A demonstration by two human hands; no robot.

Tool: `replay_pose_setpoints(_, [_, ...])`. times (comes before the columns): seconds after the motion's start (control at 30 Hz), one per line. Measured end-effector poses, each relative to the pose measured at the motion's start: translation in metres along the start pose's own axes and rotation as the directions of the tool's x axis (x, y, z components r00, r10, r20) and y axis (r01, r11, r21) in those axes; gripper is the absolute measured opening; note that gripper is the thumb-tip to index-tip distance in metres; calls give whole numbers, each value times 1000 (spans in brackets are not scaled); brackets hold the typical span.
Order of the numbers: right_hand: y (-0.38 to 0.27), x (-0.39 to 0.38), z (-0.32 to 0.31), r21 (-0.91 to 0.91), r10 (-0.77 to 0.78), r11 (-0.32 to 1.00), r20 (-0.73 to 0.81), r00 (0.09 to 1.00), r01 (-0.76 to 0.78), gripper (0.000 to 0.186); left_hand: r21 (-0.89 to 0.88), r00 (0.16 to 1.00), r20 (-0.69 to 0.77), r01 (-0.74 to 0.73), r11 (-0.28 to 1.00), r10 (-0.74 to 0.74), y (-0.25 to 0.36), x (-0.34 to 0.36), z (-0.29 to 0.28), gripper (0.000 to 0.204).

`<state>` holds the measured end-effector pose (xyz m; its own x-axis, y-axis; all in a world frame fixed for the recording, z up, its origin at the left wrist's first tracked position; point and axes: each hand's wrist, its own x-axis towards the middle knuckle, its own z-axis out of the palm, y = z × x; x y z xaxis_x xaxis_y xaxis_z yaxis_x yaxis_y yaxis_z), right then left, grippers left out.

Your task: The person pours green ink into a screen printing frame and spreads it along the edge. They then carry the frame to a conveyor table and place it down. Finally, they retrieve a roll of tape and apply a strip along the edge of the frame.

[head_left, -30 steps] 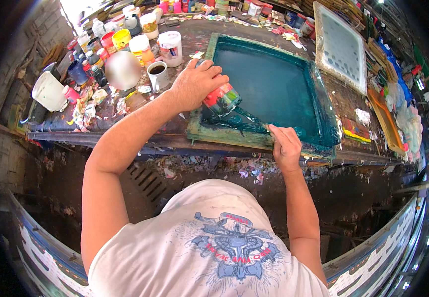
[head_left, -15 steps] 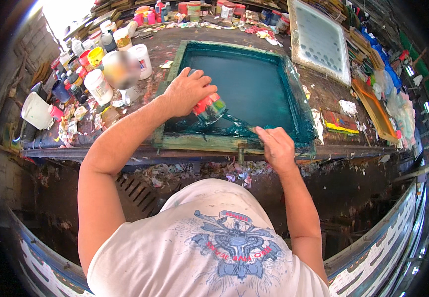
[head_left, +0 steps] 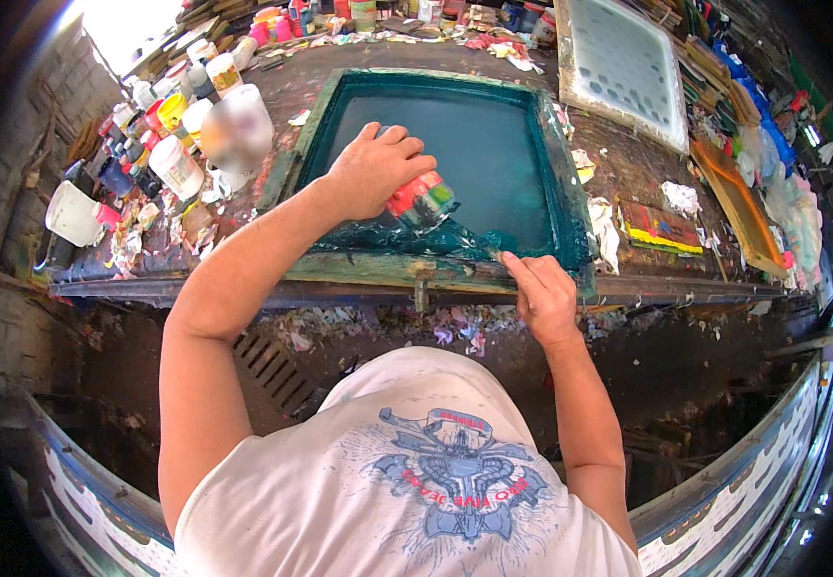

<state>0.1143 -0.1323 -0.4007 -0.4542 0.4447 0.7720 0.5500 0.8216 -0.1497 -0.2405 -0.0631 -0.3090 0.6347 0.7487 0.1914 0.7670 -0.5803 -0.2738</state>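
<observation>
A wooden-edged printing screen [head_left: 324,104] lies on the bench, its mesh covered with a dark teal layer and thick wet teal ink [head_left: 387,238] along the near side. Over that near side my left hand [head_left: 378,171] is wrapped round a red and green ink can [head_left: 420,200], tilted with its mouth toward the right. My right hand [head_left: 544,293] pinches the end of a thin spatula-like tool [head_left: 477,240] coated in teal ink, at the screen's near right. The tool's far end reaches the can's mouth. What is inside the can is hidden.
Many tubs and bottles crowd the left, among them a white tub [head_left: 176,168] and a white bucket [head_left: 74,213]. A pale framed screen [head_left: 618,72] lies at the back right. Nearer are a yellow-edged board [head_left: 659,229], an orange screen [head_left: 738,210] and crumpled rags [head_left: 606,231].
The view has shifted a little, so the screen sits further left in the picture. Against the screen, the can and the tool have moved slightly right. Both hands keep their holds.
</observation>
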Motion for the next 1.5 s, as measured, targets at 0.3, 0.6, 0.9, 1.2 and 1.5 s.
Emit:
replay_pose_setpoints(0.3, [36,-27,-58,-103,-5,995,-55,998,0,49,-11,1000,16,-15,1000,15,40,58,4,76])
replay_pose_setpoints(0.6, [46,-36,-97,-249,0,968,106,994,26,49,-24,996,27,-90,996,90,75,103,8,81])
replay_pose_setpoints(0.9, [50,-44,-120,-251,4,968,48,999,8,49,-9,992,85,-94,996,94,94,119,4,85])
replay_pose_setpoints(1.2, [46,-44,-117,-181,-12,983,61,998,23,49,74,986,163,-53,996,41,67,88,-6,85])
replay_pose_setpoints(1.5, [34,-15,-90,-132,7,991,101,995,6,42,37,997,66,26,999,-28,54,62,-5,80])
